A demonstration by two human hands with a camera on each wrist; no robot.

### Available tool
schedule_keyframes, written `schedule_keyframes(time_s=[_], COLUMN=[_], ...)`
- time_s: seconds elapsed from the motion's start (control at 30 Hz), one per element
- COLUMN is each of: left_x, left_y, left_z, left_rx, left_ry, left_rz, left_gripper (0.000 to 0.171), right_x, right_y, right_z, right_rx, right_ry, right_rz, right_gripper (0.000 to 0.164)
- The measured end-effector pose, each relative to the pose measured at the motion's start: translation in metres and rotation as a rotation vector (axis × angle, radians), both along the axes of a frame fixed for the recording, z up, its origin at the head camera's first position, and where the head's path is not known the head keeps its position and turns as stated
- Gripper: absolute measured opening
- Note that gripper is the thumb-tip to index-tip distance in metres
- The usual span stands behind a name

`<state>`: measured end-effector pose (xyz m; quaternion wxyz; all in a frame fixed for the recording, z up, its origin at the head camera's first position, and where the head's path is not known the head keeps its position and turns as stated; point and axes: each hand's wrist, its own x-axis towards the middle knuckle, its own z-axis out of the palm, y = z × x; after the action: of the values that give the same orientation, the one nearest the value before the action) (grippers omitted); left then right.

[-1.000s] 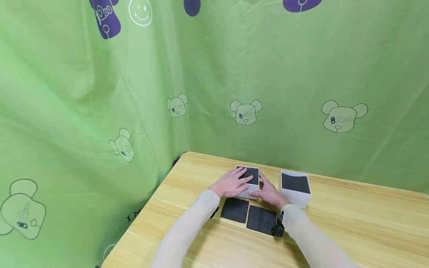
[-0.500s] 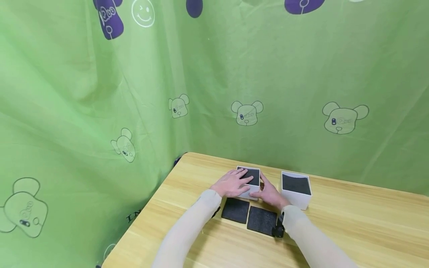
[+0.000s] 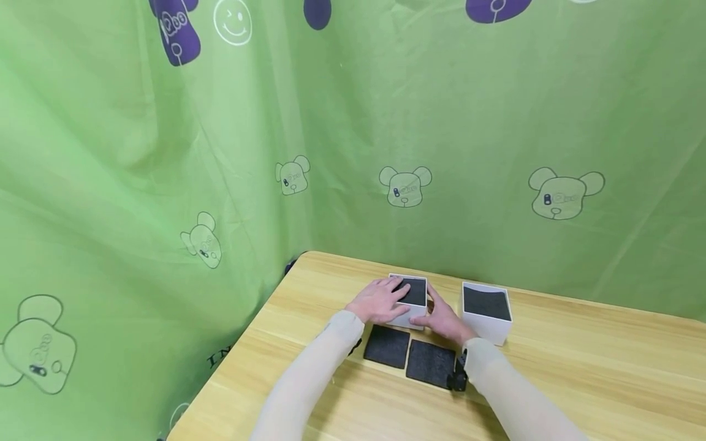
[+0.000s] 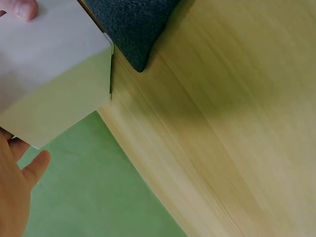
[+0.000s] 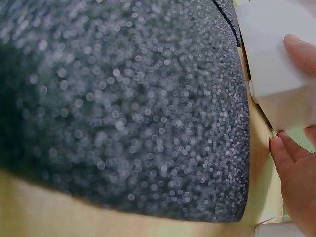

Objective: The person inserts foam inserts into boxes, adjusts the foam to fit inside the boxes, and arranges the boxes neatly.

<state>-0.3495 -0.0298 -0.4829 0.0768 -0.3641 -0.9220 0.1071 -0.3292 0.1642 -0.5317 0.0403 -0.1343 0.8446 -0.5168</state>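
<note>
Two hands on one white box

We see a smooth, open-topped white square box (image 3: pixel 418 310) standing near the far edge of the light wood-grain table (image 3: pixel 607 361), a dark, flat square piece (image 3: pixel 416 293) filling its mouth. The person's left hand (image 3: pixel 377 301) lies over the box's left part, fingers straight and spread on the dark piece, thumb at the front wall. We find the right hand (image 3: pixel 445 318) gripping the box's right side, thumb on the front, fingers bent round the side.

In front, we count two thin black square pads, the left one (image 3: pixel 387 346) just beside the right one (image 3: pixel 431 364), both flat on the table. To the right of the gripped box, apart from it, stands a second white box (image 3: pixel 488 329), holding a dark sheet (image 3: pixel 486 304) with a curved far edge. Behind everything we see a green curtain (image 3: pixel 463 110) printed with bear heads.
</note>
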Motion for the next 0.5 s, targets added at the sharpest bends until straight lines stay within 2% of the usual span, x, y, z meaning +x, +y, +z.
schedule_keyframes(time_s=[0.27, 0.5], left_x=[-0.0018, 0.0007], left_y=[0.0008, -0.0060], left_z=[-0.0002, 0.0034], left_rx=[0.005, 0.043], left_ry=[-0.005, 0.031], left_rz=[-0.001, -0.061], left_gripper=[0.066, 0.059], right_x=[-0.0026, -0.0022], right_y=[0.0009, 0.0011], right_z=[-0.0017, -0.0004], right_rx=[-0.023, -0.044], right_ry=[0.002, -0.001], right_rz=[0.013, 0.022], right_gripper=[0.110, 0.109])
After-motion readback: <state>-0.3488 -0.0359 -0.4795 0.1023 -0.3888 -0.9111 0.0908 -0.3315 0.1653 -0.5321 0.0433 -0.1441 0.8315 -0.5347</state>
